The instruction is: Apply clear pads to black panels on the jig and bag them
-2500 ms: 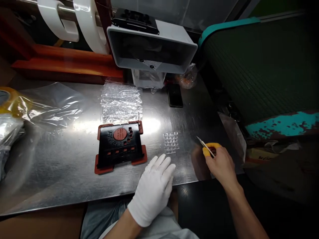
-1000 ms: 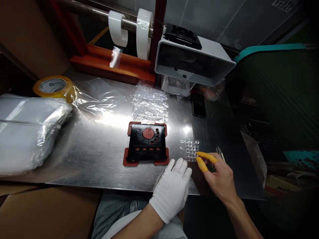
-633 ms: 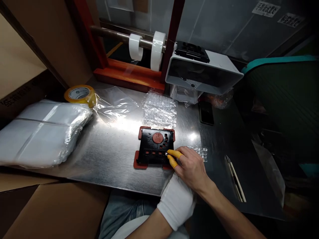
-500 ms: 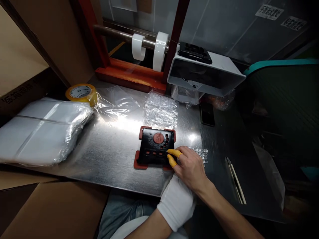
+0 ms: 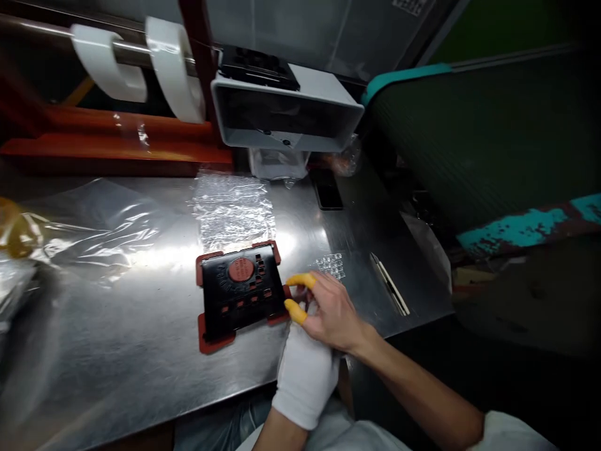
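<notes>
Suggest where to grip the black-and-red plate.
Grip the black-and-red plate by its left red tabs, probably from the left: they jut past the flat body lying on the steel table, and the right hand occupies the other side.

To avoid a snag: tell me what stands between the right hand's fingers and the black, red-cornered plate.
Nothing visible: the yellow-capped fingers of the bare right hand sit at the edge of the black, red-cornered plate.
</notes>
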`<action>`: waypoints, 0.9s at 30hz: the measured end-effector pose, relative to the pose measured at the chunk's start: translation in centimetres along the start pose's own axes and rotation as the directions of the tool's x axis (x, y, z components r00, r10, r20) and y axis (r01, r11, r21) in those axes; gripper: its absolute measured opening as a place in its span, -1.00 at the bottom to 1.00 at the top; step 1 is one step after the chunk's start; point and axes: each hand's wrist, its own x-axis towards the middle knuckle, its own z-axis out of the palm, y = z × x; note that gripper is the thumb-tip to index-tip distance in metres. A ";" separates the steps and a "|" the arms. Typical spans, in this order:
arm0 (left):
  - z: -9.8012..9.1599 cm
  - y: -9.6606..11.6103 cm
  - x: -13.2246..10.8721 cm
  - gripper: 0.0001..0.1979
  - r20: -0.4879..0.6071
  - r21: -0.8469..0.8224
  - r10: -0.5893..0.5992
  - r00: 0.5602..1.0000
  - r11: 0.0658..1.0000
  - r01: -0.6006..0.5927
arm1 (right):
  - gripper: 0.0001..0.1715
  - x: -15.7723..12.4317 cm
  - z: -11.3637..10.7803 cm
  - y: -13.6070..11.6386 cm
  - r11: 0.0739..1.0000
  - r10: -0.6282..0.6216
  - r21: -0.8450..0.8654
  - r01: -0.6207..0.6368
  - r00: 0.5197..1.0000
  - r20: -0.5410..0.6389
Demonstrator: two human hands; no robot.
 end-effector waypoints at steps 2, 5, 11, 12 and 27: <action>-0.5 -0.1 0.5 -0.53 0.052 -0.056 0.014 0.999 0.998 -0.012 | -0.76 -2.3 -1.3 2.1 0.995 0.102 0.026 -0.100 0.991 -0.088; -1.1 -0.3 0.9 -0.58 0.147 -0.087 0.013 0.989 0.996 0.000 | -0.84 -5.4 -2.8 5.5 0.964 0.264 0.034 -0.262 0.950 -0.165; -1.0 -0.2 0.9 -0.61 0.180 -0.066 -0.003 0.984 0.998 0.016 | -0.82 -7.1 -3.2 8.9 0.979 0.186 -0.060 -0.195 0.974 -0.125; -1.0 -0.1 0.9 -0.61 0.187 -0.064 -0.002 0.982 0.998 0.014 | -0.83 -7.1 -3.2 9.0 0.981 0.164 -0.080 -0.175 0.978 -0.130; -1.0 0.0 1.0 -0.57 0.198 -0.068 -0.019 0.980 0.997 0.033 | -0.86 -6.5 -3.3 9.5 0.991 0.126 -0.025 -0.131 0.984 -0.127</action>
